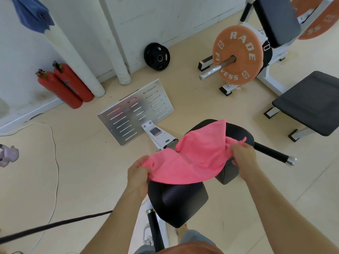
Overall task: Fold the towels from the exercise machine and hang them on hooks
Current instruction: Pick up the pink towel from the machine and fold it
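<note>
The left hand (pixel 138 171) has its fingers and thumb curled round the near left corner of a bright pink terry towel (pixel 192 158). The right hand (pixel 242 158) grips the towel's right edge in a bunch, with a small tip of cloth sticking up just past the knuckles. The towel is stretched between the two hands and sags in the middle. Its far corner reaches up over the rear pad. It lies over the white-framed exercise machine (pixel 157 138), above the black textured seat pad (pixel 176 202) and in front of the rounded black rear pad (pixel 240 132). Whether the cloth rests on the pads or hangs just clear of them I cannot tell.

A black handle bar with a chrome end cap (pixel 275 153) juts out to the right of the rear pad. The machine's slotted silver metal foot plate (pixel 135 110) stands tilted at the far end of the frame.

On the pale beige floor (pixel 82 143) a thin white cable (pixel 55 162) curls along the left, and a thick dark cord (pixel 55 226) crosses the lower left corner. Two red fire extinguishers (pixel 64 87) stand against the white wall, beside two white wrapped pipes (pixel 73 61). A black weight plate (pixel 156 56) leans at the wall's foot.

To the right, an orange weight plate with white lettering (pixel 236 54) sits on a steel bar, near a black padded bench (pixel 308 101). High at the upper left a blue towel (pixel 32 13) hangs on the wall.
</note>
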Tool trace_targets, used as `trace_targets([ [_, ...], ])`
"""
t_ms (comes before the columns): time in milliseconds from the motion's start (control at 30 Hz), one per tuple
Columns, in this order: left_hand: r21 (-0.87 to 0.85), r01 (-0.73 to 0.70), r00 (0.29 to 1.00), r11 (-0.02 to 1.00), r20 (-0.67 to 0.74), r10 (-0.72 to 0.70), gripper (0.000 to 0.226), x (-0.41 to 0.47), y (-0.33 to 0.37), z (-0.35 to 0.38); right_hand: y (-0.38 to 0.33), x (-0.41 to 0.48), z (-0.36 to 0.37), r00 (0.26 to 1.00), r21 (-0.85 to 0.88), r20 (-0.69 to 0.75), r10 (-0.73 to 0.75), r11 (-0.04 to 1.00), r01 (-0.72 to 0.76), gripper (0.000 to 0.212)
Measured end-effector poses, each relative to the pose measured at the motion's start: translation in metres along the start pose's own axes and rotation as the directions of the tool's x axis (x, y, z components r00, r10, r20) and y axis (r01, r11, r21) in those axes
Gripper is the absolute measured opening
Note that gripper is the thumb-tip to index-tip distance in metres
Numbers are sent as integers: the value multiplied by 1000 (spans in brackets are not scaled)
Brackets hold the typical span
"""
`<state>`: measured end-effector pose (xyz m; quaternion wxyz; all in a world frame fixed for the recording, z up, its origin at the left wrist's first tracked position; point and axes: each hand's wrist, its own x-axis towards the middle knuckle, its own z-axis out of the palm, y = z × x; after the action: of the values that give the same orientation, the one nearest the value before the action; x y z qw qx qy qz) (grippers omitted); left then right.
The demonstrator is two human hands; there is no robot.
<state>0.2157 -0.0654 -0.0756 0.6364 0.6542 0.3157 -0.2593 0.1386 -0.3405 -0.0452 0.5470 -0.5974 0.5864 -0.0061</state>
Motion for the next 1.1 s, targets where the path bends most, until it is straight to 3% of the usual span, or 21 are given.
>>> trace_targets([
  [33, -123, 8, 994, 992, 111, 6, 58, -11, 17, 3, -6, -12, 2, 978, -201, -35, -204, 960, 193, 7],
  [100, -229, -28, 940, 973, 326, 103, 69, -35, 48, 10, -18, -42, 12, 912, -218, 40, -408, 887, 407, 4],
  [167, -245, -88, 845, 966, 494, 203, 70, -62, 69, 20, -28, -80, 26, 906, 12, 176, -386, 921, 390, 16],
  [233, -255, -92, 758, 963, 609, 233, 61, -86, 78, 29, -33, -115, 40, 875, 225, 369, -313, 944, 243, 31],
  [267, -245, -89, 755, 965, 615, 225, 52, -96, 78, 32, -32, -129, 45, 847, 269, 440, -297, 944, 191, 38],
  [367, -294, -6, 844, 956, 511, 162, 22, -113, 74, 30, -29, -150, 41, 808, 269, 512, -293, 947, 173, 42],
  [433, -374, 131, 844, 918, 528, 95, 22, -119, 73, 20, -31, -156, 31, 771, 286, 578, -267, 951, 115, 35],
  [500, -369, 145, 827, 918, 554, 92, 25, -125, 74, 12, -38, -164, 24, 714, 329, 660, -234, 944, 6, 22],
  [567, -316, 59, 831, 947, 542, 129, 28, -132, 75, 9, -44, -171, 20, 692, 336, 686, -226, 941, -26, 10],
  [633, -231, -104, 845, 967, 492, 209, 29, -136, 75, 11, -44, -178, 22, 728, 239, 635, -261, 961, 136, 11],
  [733, -87, -318, 821, 944, 472, 320, 31, -141, 76, 8, -43, -187, 27, 756, 105, 504, -418, 898, 427, 7],
  [833, -171, -262, 729, 950, 610, 310, 44, -145, 80, -1, -43, -186, 25, 718, 115, 487, -497, 852, 511, 9],
  [900, -154, -331, 680, 931, 645, 348, 50, -148, 81, -6, -45, -184, 22, 700, 137, 512, -498, 852, 506, 10],
  [1000, 93, -665, 679, 741, 489, 548, 40, -147, 81, -7, -45, -184, 25, 655, 156, 575, -491, 851, 501, 12],
  [1100, 181, -787, 602, 590, 438, 668, 28, -149, 80, -9, -47, -186, 32, 621, 172, 599, -506, 838, 518, 18],
])
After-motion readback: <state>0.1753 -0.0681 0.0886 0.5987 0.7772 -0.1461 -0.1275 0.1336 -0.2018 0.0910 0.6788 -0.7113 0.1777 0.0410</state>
